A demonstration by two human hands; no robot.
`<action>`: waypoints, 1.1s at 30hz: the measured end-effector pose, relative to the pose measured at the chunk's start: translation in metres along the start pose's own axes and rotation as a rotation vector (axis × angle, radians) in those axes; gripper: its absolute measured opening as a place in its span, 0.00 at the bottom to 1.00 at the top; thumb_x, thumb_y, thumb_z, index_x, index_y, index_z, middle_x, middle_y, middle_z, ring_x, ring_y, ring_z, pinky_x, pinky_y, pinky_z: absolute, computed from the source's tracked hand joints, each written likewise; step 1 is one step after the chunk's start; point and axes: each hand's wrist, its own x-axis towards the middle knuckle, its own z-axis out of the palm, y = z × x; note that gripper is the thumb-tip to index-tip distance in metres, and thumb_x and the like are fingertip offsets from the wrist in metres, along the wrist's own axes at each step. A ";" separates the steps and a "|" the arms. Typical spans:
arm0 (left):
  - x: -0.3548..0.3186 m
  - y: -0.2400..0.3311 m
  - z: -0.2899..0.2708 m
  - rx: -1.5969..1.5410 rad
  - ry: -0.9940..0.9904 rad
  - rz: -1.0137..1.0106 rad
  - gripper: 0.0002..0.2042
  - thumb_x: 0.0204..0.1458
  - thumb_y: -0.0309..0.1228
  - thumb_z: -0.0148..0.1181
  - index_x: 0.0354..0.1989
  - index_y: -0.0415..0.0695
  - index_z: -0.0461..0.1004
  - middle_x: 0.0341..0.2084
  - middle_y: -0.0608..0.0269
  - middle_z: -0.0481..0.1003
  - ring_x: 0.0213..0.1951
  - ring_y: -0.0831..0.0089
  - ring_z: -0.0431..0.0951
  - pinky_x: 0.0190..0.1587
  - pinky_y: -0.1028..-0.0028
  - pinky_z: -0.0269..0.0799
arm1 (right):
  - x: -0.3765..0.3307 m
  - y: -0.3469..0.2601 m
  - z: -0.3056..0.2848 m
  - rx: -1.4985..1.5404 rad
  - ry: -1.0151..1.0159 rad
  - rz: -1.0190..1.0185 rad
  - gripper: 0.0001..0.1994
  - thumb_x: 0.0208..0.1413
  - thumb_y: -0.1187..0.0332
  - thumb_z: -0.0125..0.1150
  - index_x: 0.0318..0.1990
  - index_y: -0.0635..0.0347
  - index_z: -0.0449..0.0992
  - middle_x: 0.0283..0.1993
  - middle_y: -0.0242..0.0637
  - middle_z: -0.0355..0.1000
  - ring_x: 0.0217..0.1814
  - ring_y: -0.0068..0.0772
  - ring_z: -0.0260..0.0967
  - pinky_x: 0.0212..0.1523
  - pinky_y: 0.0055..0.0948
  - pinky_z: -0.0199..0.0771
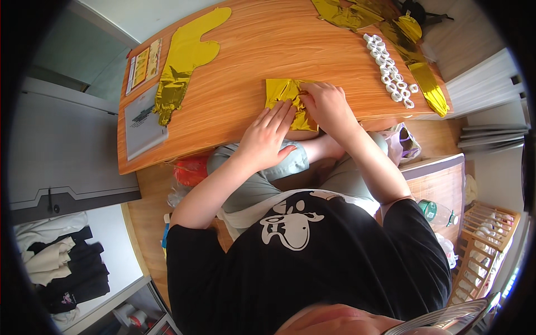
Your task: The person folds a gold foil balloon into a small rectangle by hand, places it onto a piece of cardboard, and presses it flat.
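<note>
A folded gold foil balloon (277, 88) lies flat near the front edge of the wooden table (240, 67), creased and shiny. My left hand (270, 133) rests on its near left part, fingers stretched out and pressing it down. On its right side, my right hand (326, 103) has its fingers bent, with thumb and fingertips closed on the foil. Part of the foil is hidden beneath both hands. Another flat gold foil balloon (192, 47) with rounded lobes is spread out at the left.
More gold foil balloons (349, 17) lie along the far right edge. Several white rings (389, 70) stand in rows at the right. A clear sleeve (144, 125) and a printed card (143, 66) lie at the left edge. A green-labelled bottle (438, 213) sits lower right.
</note>
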 end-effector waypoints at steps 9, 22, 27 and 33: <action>-0.002 -0.001 0.004 -0.014 0.039 0.013 0.45 0.52 0.48 0.69 0.72 0.33 0.57 0.72 0.41 0.59 0.73 0.50 0.59 0.73 0.53 0.58 | 0.033 0.017 -0.011 0.286 -0.267 0.217 0.17 0.60 0.64 0.68 0.50 0.69 0.79 0.44 0.49 0.82 0.47 0.43 0.81 0.48 0.37 0.80; -0.001 -0.001 0.002 -0.027 0.045 0.025 0.46 0.49 0.46 0.71 0.72 0.32 0.57 0.72 0.41 0.59 0.73 0.49 0.59 0.73 0.53 0.59 | 0.037 0.021 -0.006 0.369 -0.343 0.256 0.19 0.61 0.67 0.65 0.56 0.63 0.71 0.44 0.48 0.81 0.45 0.38 0.79 0.46 0.35 0.76; -0.002 -0.001 0.000 -0.039 0.042 0.017 0.47 0.49 0.46 0.72 0.72 0.33 0.57 0.71 0.41 0.59 0.73 0.49 0.59 0.73 0.53 0.59 | 0.034 0.009 -0.012 0.303 -0.319 0.235 0.18 0.60 0.70 0.64 0.56 0.61 0.71 0.42 0.46 0.82 0.44 0.40 0.79 0.46 0.35 0.77; -0.001 -0.001 0.001 -0.030 0.025 0.016 0.47 0.51 0.49 0.70 0.73 0.33 0.56 0.72 0.41 0.59 0.74 0.50 0.58 0.74 0.55 0.56 | 0.029 0.026 0.001 0.386 -0.111 -0.035 0.22 0.57 0.75 0.66 0.59 0.60 0.71 0.39 0.43 0.80 0.43 0.35 0.79 0.43 0.34 0.78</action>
